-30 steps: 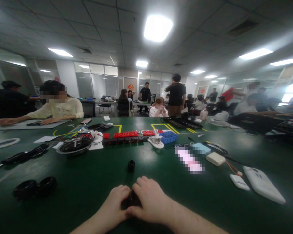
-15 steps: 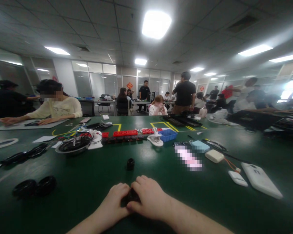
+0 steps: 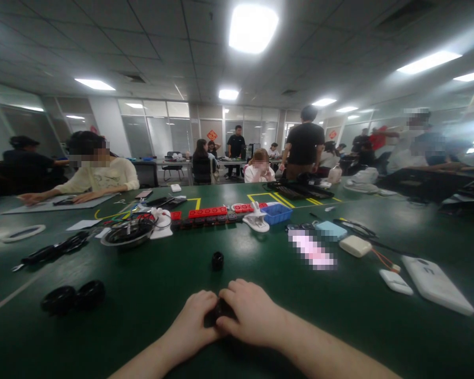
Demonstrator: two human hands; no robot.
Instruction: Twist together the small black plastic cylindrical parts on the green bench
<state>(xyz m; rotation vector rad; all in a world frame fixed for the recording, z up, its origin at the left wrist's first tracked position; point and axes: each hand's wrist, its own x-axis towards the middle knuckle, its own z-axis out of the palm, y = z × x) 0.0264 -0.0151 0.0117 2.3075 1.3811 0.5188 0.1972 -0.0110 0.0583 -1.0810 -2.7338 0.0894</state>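
Both hands rest on the green table (image 3: 339,326) at lower centre of the frame, pressed together around a small black part (image 3: 220,311). Left hand (image 3: 193,325): fingers curled shut against the part's left side. Right hand (image 3: 253,315): fingers bent over the part from the right, knuckles up, closed on it. Only a dark sliver of the part shows between the two hands; its shape cannot be made out.

Just above the hands, centre frame, a small black cylinder (image 3: 217,260) stands upright on the table, apart from both hands. Lower left: two black round pieces (image 3: 73,297) lie side by side, touching. Further up on the left, a black cable bundle (image 3: 53,251) and a round dish holding black wires (image 3: 128,233).

Middle of the frame: a row of red blocks (image 3: 205,212), a white clip (image 3: 256,222) and a blue basket (image 3: 277,213) just beside it. Right side: a cream box (image 3: 355,246), a small white case (image 3: 395,281) and a larger white flat device (image 3: 436,284).

Upper left: a person in a pale top (image 3: 102,179) sits at the far edge of the table, arms laid forward. More people stand and sit in the background.
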